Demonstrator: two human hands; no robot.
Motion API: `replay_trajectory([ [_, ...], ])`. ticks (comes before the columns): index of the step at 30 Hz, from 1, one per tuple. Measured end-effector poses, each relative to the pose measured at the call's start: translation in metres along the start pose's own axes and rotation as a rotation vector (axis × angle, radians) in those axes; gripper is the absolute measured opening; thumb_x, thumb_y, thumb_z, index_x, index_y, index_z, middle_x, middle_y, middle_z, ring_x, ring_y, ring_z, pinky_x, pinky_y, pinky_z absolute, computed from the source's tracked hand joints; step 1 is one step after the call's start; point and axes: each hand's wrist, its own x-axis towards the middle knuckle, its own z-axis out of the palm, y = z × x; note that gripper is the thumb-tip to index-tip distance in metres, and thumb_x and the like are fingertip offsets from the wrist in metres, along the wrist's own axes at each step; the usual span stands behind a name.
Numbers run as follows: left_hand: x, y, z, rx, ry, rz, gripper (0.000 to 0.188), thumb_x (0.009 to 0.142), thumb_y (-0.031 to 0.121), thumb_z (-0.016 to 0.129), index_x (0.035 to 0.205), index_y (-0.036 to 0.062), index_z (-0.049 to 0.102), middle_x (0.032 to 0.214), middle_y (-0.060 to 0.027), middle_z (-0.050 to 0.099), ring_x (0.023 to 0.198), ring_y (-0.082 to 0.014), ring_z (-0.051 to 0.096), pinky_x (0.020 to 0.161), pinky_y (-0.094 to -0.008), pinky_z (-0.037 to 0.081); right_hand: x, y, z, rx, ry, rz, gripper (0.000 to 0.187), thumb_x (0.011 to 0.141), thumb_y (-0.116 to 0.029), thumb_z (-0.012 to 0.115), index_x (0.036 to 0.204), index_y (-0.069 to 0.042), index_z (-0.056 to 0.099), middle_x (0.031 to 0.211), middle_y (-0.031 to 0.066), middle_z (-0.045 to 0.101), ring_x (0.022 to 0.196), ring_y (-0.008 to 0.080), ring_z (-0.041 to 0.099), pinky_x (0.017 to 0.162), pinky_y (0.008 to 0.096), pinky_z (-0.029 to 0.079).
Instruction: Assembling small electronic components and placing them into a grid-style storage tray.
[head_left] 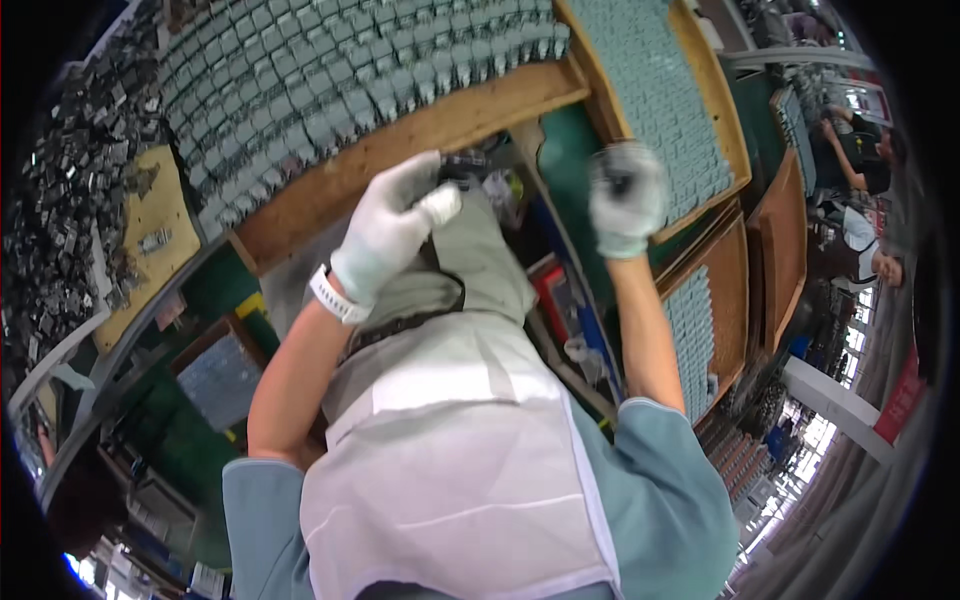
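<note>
My left hand [388, 222], in a white glove and with a white watch on the wrist, is over my lap. Its fingers and thumb curl around one end of a small dark metal part [463, 162], whose exact kind I cannot make out. To the right, my right hand [632, 205], also gloved, is smeared by motion beside a wooden tray. It looks closed, and something dark shows in its grip, too blurred to name. Just beyond my left hand, rows of small grey-green block-like parts [350, 75] fill a large wooden tray [400, 140].
At the far right, a second wooden tray [735, 120] holds more grey-green parts. Loose metal parts [70, 200] are heaped at the left by a yellowish board [150, 250]. Stacked wooden trays [735, 290] stand right of my right arm. Other people [860, 150] are at the far right.
</note>
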Motion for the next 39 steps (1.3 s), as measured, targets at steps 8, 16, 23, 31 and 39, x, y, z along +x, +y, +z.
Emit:
replay_trajectory([
  [8, -0.01, -0.006, -0.005, 0.003, -0.008, -0.103, 0.042, 0.091, 0.008, 0.062, 0.128, -0.0103, 0.052, 0.108, -0.0056, 0.062, 0.095, -0.0102, 0.055, 0.086, -0.025, 0.045, 0.014, -0.06, -0.02, 1.053, -0.266, 0.594, 0.078, 0.067, -0.018, 0.088, 0.129, -0.002, 0.044, 0.097, 0.0062, 0.059, 0.086, 0.0148, 0.059, 0.072, 0.027, 0.052],
  [16, -0.007, -0.001, 0.001, 0.188, 0.02, -0.083, 0.044, 0.089, 0.014, 0.065, 0.124, -0.0093, 0.055, 0.091, -0.0066, 0.063, 0.08, -0.01, 0.055, 0.075, -0.0259, 0.047, 0.022, -0.039, -0.018, 0.704, -0.064, 0.281, 0.078, 0.065, -0.016, 0.089, 0.129, -0.003, 0.046, 0.117, 0.0123, 0.058, 0.102, 0.0196, 0.058, 0.082, 0.0318, 0.052],
  [23, 0.001, -0.008, -0.011, 0.138, -0.128, 0.043, 0.031, 0.092, 0.004, 0.055, 0.121, -0.0055, 0.059, 0.112, -0.0048, 0.064, 0.105, -0.0114, 0.057, 0.095, -0.027, 0.044, -0.024, -0.005, 0.012, -0.143, -0.283, 0.078, 0.059, 0.075, -0.002, 0.078, 0.127, -0.007, 0.051, 0.1, 0.0081, 0.068, 0.087, 0.0195, 0.066, 0.082, 0.0297, 0.054],
  [31, 0.017, 0.015, 0.004, 0.079, -0.27, -0.067, 0.043, 0.093, 0.007, 0.058, 0.133, -0.0056, 0.05, 0.125, -0.0086, 0.06, 0.114, -0.0141, 0.055, 0.101, -0.0291, 0.041, 0.021, -0.067, -0.025, 1.151, -0.26, 0.712, 0.095, 0.059, -0.029, 0.092, 0.134, 0.001, 0.042, 0.101, 0.0062, 0.057, 0.09, 0.0172, 0.058, 0.08, 0.03, 0.05],
  [39, 0.057, 0.014, 0.074, 0.301, -0.386, 0.109, 0.07, 0.082, 0.021, 0.075, 0.134, -0.0078, 0.038, 0.117, -0.0146, 0.06, 0.106, -0.0215, 0.059, 0.095, -0.0329, 0.046, 0.008, -0.067, -0.035, 0.302, -0.414, 0.132, 0.079, 0.08, -0.022, 0.075, 0.144, -0.001, 0.035, 0.137, 0.0221, 0.051, 0.115, 0.031, 0.061, 0.098, 0.0387, 0.049],
])
